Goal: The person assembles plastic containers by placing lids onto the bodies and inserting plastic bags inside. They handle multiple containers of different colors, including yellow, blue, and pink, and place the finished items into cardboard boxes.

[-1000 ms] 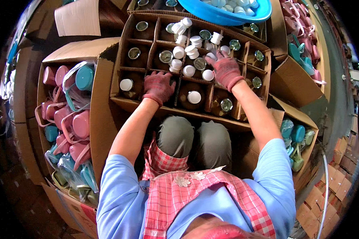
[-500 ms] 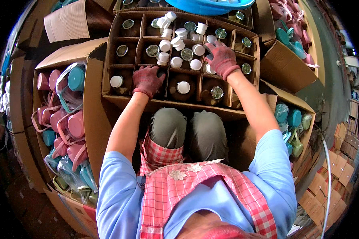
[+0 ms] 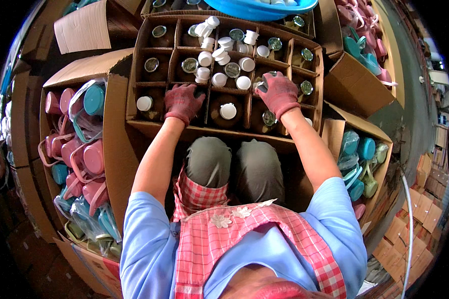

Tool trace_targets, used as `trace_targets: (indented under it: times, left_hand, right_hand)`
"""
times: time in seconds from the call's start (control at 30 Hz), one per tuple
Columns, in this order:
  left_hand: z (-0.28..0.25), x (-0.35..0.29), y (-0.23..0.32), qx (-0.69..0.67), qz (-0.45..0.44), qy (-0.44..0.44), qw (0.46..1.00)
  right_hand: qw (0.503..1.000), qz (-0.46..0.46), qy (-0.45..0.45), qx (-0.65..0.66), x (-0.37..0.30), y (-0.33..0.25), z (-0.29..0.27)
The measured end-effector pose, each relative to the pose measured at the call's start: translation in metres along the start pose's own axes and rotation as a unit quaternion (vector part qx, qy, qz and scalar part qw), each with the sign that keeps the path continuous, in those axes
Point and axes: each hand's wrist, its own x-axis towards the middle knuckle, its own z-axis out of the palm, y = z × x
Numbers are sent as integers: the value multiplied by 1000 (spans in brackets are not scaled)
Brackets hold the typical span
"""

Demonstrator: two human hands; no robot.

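Note:
A divided cardboard box (image 3: 219, 128) in front of my knees holds bottles in its compartments. Some mouths are open, like the one at the left (image 3: 151, 64); others carry white caps, like the front middle bottle (image 3: 228, 110). Loose white caps (image 3: 219, 55) lie heaped across the middle dividers. My left hand (image 3: 183, 103), in a dark red glove, is curled down into a front-row compartment; what its fingers grip is hidden. My right hand (image 3: 279, 92), gloved alike, has bent fingers closed around a white cap (image 3: 257, 86), mostly covered, above an open bottle (image 3: 269, 118).
A blue basin (image 3: 259, 11) with white caps stands beyond the box. On the left, an open carton (image 3: 118, 139) holds pink, teal and green plastic cups or jugs. More cartons of similar ware (image 3: 366, 148) stand at the right, with stacked wooden pieces (image 3: 409, 219) farther off.
My right hand has come toward me from the loose caps onto the white cap in the middle row. My left hand stays almost in place.

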Motion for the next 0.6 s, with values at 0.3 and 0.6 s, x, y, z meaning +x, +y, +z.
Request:
trace_targets:
  times: [0.3,0.6]
  left_hand:
    - [-1,-1,2,-8,5,17,1000]
    - [2,-2,0,-14,1,29,999]
  right_hand:
    - [996,29,-79,36,-5,3,-9]
    - [983,-43,-175,18,18,7,-18]
